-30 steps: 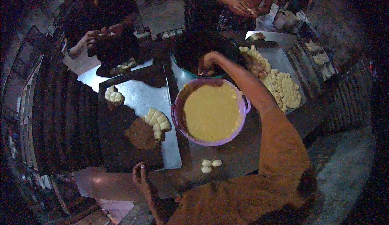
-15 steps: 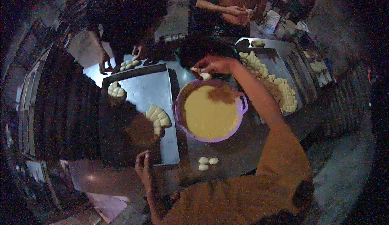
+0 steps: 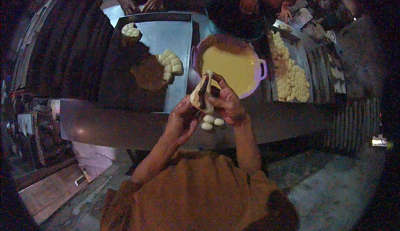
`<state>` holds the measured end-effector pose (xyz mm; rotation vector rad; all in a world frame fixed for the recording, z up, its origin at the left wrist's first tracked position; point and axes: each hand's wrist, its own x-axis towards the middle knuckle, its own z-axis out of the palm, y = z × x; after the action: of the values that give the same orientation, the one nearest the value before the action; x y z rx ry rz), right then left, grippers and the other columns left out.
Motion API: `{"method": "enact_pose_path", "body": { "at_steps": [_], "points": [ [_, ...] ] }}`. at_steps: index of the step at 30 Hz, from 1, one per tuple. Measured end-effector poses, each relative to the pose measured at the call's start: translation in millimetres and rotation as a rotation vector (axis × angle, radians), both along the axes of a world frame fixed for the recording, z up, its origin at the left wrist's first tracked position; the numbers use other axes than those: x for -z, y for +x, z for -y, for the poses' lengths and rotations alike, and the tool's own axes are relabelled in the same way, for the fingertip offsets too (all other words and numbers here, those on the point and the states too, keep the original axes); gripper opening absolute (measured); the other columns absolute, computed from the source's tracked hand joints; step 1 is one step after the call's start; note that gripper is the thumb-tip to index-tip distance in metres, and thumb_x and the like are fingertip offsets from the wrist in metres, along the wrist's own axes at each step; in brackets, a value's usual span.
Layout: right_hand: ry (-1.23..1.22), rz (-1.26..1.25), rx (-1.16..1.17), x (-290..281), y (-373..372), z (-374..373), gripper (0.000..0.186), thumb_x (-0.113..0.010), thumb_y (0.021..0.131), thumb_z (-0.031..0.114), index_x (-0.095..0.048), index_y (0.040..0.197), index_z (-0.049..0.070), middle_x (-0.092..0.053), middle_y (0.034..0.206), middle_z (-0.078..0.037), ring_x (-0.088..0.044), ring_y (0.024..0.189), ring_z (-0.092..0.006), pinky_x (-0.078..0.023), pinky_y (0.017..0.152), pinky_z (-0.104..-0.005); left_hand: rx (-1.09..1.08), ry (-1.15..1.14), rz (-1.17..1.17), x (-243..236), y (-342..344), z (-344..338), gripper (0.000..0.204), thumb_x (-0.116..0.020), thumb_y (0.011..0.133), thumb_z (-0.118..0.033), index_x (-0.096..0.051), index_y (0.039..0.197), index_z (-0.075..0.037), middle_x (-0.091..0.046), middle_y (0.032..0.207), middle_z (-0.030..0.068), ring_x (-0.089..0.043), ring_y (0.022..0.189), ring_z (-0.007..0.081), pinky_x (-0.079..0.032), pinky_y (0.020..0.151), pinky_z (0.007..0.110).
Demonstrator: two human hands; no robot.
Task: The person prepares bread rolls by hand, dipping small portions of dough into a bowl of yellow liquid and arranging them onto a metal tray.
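Observation:
A pale piece of dough, folded open around a strip of dark filling, is held up between both my hands near the table's front edge. My left hand supports its left side from below, fingers curled against it. Thumb and fingers of my right hand pinch its right side. Three small white dough balls lie on the table just below and behind my hands. Past them stands a purple basin of yellow filling or batter; its near left part is hidden by my hands.
At left is a metal tray with clusters of shaped dough. Another tray full of dough pieces stands at right. Across the table are co-workers' hands. Stacked dark trays line the left.
My right hand has come back from beyond the basin. My left hand has moved right from beside the left tray, and both now hold the filled dough. The view has tilted downward.

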<state>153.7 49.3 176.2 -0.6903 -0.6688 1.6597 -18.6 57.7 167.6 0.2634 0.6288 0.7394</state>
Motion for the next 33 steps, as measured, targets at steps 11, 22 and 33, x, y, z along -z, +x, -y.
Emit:
{"method": "enact_pose_path", "body": {
  "at_steps": [11,22,33],
  "points": [
    [0.661,1.360,0.277,22,-30,50,0.042,-0.068,0.074,-0.002,-0.067,0.113,0.013,-0.054,0.128,-0.015,-0.059,0.109,-0.0278,-0.051,0.094,-0.0358,0.003,0.157,-0.230,-7,-33,6,0.027,-0.067,0.085,-0.006,-0.054,0.108,-0.005,-0.060,0.100,0.0048,-0.060,0.095,0.0155,-0.050,0.082,0.028],
    [0.549,1.441,0.198,-14,-78,41,0.024,-0.073,0.072,0.006,-0.065,0.095,0.007,-0.064,0.094,-0.007,-0.065,0.079,-0.0209,-0.054,0.067,-0.0328,0.304,0.719,-0.506,-10,-106,-2,0.016,-0.063,0.087,-0.010,-0.061,0.099,0.000,-0.065,0.094,0.0044,-0.060,0.085,0.0122,-0.048,0.078,0.027],
    [0.972,1.670,0.297,-25,-117,35,0.032,-0.073,0.073,0.004,-0.066,0.104,0.007,-0.065,0.092,-0.008,-0.065,0.086,-0.0232,-0.055,0.074,-0.0337,0.314,0.110,-0.145,24,-131,-17,0.029,-0.064,0.090,-0.030,-0.061,0.105,-0.005,-0.064,0.099,0.0044,-0.061,0.088,0.0129,-0.050,0.076,0.028]
  ]
}}
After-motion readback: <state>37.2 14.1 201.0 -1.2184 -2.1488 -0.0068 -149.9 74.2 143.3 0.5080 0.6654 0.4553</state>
